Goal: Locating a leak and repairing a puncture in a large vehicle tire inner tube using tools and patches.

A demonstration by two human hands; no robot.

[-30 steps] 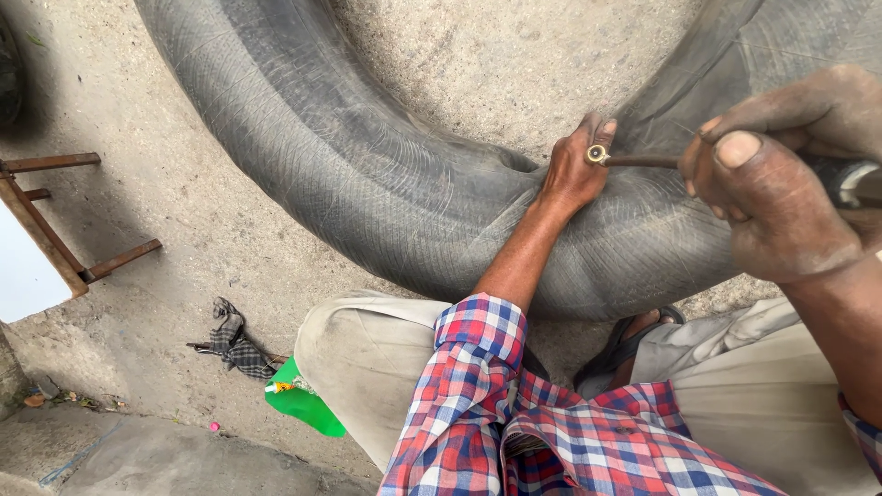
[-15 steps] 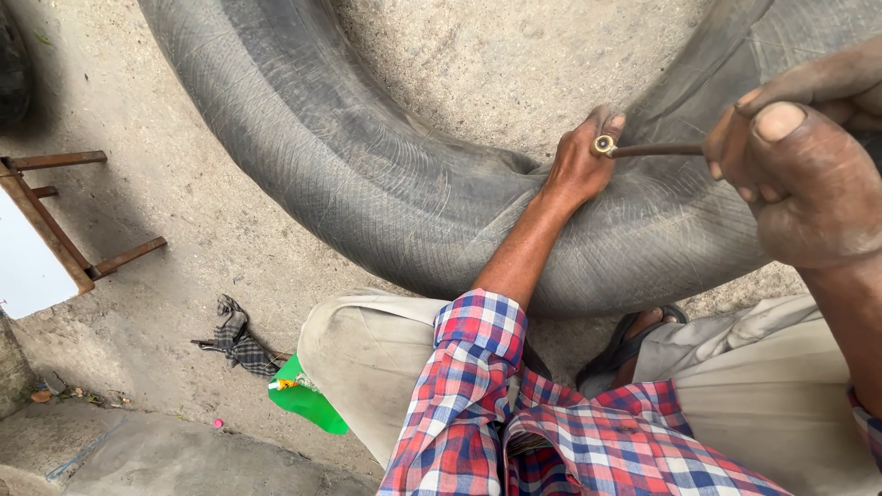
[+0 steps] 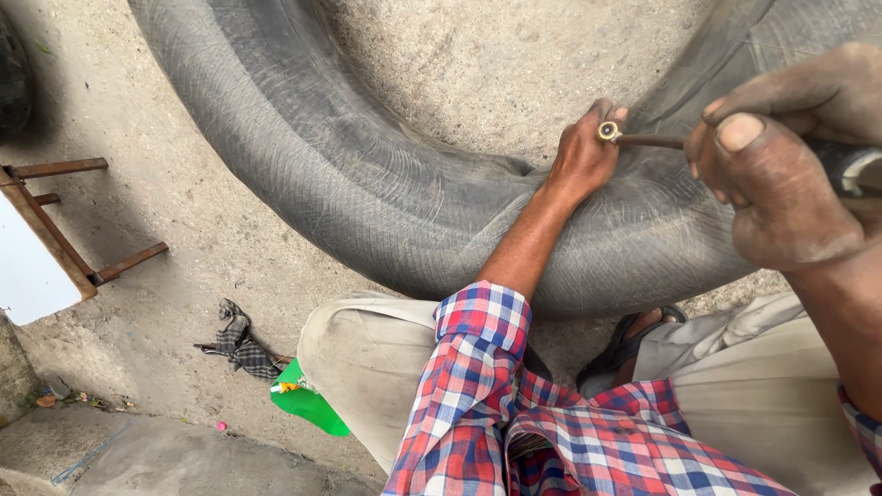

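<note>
Inner tube (image 3: 386,202): on concrete ground, before my knees. My left hand (image 3: 581,156): pressed on tube, fingers pinching brass valve (image 3: 608,132). My right hand (image 3: 781,174): closed round tool (image 3: 661,141) meeting valve.

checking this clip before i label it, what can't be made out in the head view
- Tool: handle end buried in the right hand, kind unclear.
- Brass valve tip: too small; left hand covers its base.
- Inner tube: cut off by top edge.
- Green item: partly behind the knee.
</note>
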